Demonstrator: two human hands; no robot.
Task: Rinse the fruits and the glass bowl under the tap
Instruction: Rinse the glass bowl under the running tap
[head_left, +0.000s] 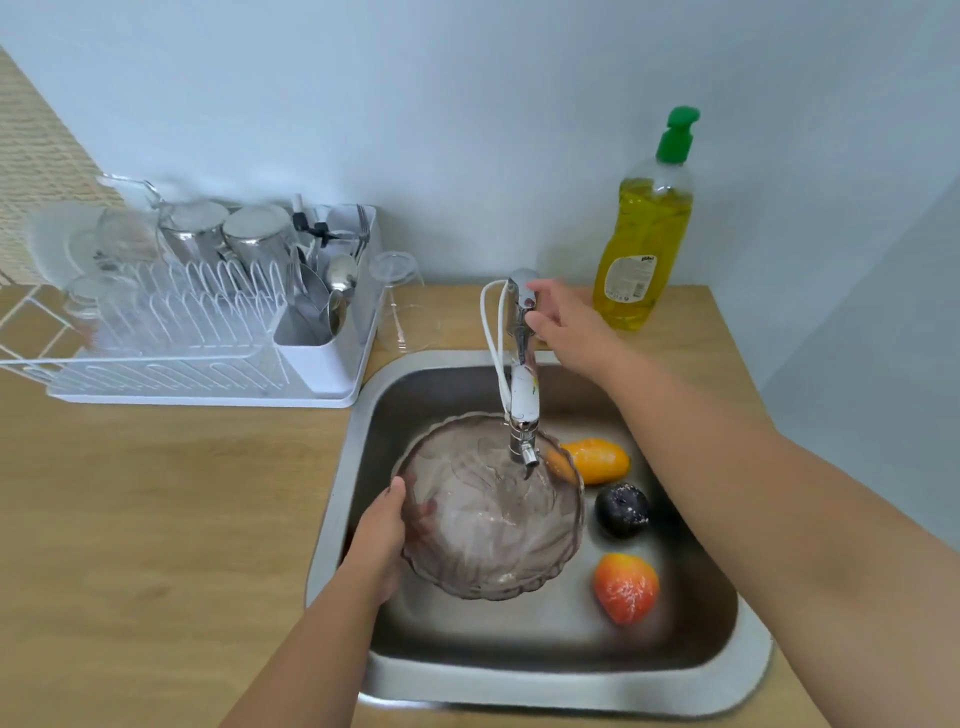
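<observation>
My left hand (382, 540) grips the left rim of the ribbed, smoky glass bowl (493, 514) and holds it tilted inside the sink (571, 675), right under the tap spout (524, 452). My right hand (563, 322) rests on the chrome tap handle (522, 299) at the back of the sink, fingers curled around it. Three fruits lie on the sink floor to the right of the bowl: an orange mango (597, 460), a dark plum-like fruit (622, 509) and a red-orange peach (626, 587). I cannot tell whether water is running.
A white dish rack (208, 364) with steel cups, glasses and cutlery stands on the wooden counter (156, 519) left of the sink. An upturned clear glass (400, 306) stands beside it. A yellow dish-soap bottle (647, 234) stands at the back right.
</observation>
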